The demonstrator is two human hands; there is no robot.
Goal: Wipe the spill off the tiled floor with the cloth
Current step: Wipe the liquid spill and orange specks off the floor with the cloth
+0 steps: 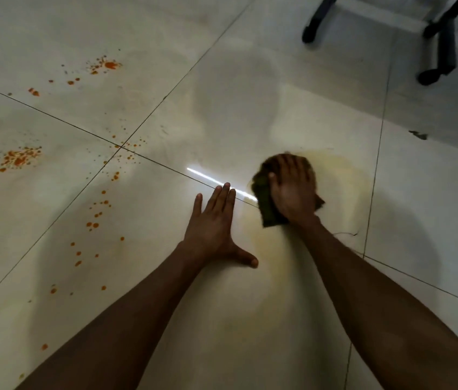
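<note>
- My right hand [292, 190] lies flat on the cloth [264, 204], fingers spread and fairly straight, pressing it down onto the floor [250, 80]; the fingertips look slightly blurred.
- The cloth is dark, greenish-brown and bunched up; it sticks out from under my palm on the left side and a little at the right, and it sits across a grout line between two tiles.
- My left hand [216, 229] is open and flat on the floor just to the left of the cloth, fingers straight and close together, thumb stretched out to the right. It holds nothing and is not touching the cloth.
- Around the cloth there is a pale yellowish smear [343, 175] on the tile, curving from beyond my right hand round towards my forearm, with a fainter patch between my two arms.
- The spill [19, 157] shows as orange splashes and drops, well off to the left of both hands. One thick patch lies at the far left, another [106, 66] further up, and a loose trail of drops [95, 220] runs down the tile on the left of my left arm.
- A bright streak of reflected light [208, 178] crosses the tile between my hands.
- At the top right stand the black legs of a chair [436, 38], well away from me.
- A small dark mark [418, 134] sits on the floor at the right.
</note>
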